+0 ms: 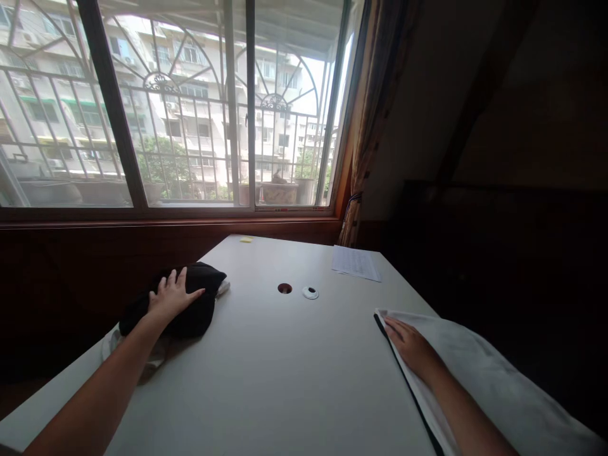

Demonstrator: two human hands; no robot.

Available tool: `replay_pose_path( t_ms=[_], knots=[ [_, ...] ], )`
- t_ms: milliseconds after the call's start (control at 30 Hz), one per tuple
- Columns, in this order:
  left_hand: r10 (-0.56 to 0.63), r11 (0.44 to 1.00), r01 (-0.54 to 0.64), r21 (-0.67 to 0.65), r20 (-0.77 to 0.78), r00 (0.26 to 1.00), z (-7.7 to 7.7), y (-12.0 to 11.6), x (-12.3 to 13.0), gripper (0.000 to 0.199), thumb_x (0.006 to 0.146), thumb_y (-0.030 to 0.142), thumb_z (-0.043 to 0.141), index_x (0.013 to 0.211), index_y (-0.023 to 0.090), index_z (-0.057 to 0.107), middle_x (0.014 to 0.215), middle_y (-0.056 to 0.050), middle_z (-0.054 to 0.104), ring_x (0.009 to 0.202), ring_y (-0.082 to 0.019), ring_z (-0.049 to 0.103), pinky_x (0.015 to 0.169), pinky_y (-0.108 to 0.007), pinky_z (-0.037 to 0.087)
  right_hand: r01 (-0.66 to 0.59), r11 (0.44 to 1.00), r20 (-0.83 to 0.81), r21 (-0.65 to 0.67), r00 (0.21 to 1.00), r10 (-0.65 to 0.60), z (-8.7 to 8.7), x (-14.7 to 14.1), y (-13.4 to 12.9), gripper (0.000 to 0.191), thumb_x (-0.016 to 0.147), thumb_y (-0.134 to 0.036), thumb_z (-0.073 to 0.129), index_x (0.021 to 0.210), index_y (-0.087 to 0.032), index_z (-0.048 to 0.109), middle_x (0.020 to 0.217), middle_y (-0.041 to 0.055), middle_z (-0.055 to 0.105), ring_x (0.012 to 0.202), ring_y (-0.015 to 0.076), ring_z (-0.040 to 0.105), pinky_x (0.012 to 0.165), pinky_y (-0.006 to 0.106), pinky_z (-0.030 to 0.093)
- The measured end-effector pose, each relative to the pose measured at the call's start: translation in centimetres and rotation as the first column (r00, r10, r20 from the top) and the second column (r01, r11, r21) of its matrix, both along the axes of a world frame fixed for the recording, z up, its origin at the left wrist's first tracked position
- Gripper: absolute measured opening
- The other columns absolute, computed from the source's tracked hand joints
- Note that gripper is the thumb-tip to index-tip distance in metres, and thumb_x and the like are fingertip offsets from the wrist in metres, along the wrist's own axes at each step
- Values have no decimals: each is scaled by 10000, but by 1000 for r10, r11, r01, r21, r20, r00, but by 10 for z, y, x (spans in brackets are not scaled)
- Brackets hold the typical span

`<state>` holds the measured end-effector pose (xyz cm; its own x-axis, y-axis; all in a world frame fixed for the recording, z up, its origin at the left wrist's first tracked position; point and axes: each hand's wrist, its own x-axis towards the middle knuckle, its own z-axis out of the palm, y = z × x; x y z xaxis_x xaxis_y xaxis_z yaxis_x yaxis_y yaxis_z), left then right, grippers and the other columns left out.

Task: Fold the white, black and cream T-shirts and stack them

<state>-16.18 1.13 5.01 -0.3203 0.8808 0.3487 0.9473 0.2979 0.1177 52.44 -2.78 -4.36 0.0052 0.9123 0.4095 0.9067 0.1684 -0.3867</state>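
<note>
With fingers spread, my left hand (pixel 171 294) rests on top of a black folded cloth bundle (pixel 197 310) at the left side of the table. Some white, crumpled material (pixel 156 354) shows beneath that bundle, partly hidden by my forearm. On the right, my right hand (pixel 411 345) lies flat on a white cloth (pixel 460 354) with a dark strip along its left edge. This cloth spreads over the table's right side and past its edge. Neither hand is closed around anything.
The white table (pixel 285 373) has a round cable hole (pixel 284 289), with its white cover (pixel 310 292) lying beside it. Printed papers (pixel 355 263) are near the far right corner, a yellow note (pixel 246 240) at the far edge. Behind stand a window (pixel 190 114) and a curtain (pixel 368 126).
</note>
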Motion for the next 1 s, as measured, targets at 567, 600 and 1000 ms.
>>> replay_pose_path(
  t_ms=[567, 600, 1000],
  knots=[
    [-85, 945, 117, 304, -117, 990, -45, -2, -10, 357, 953, 446, 510, 1189, 183, 565, 1180, -145, 700, 1143, -318, 632, 999, -445, 414, 25, 1000, -61, -7, 998, -25, -1, 1, -1, 504, 926, -503, 451, 1243, -209, 711, 1339, 92, 687, 1277, 287, 610, 1145, 475, 442],
    [-93, 941, 126, 313, -116, 989, -46, -2, -11, 342, 955, 447, 504, 1170, 188, 561, 1161, -141, 702, 1129, -318, 638, 989, -445, 422, 26, 1000, -66, -8, 997, -26, 0, 1, -1, 500, 923, -503, 454, 1237, -213, 714, 1337, 90, 689, 1276, 288, 611, 1144, 475, 443],
    [-205, 838, 108, 535, 124, 971, -42, -9, -19, 318, 948, 481, 417, 1082, 206, 501, 989, -137, 678, 930, -337, 672, 806, -425, 504, 37, 997, -113, -60, 993, -44, 9, -2, -3, 532, 872, -543, 474, 1209, -229, 739, 1318, 87, 702, 1273, 304, 618, 1125, 462, 465]
  ],
)
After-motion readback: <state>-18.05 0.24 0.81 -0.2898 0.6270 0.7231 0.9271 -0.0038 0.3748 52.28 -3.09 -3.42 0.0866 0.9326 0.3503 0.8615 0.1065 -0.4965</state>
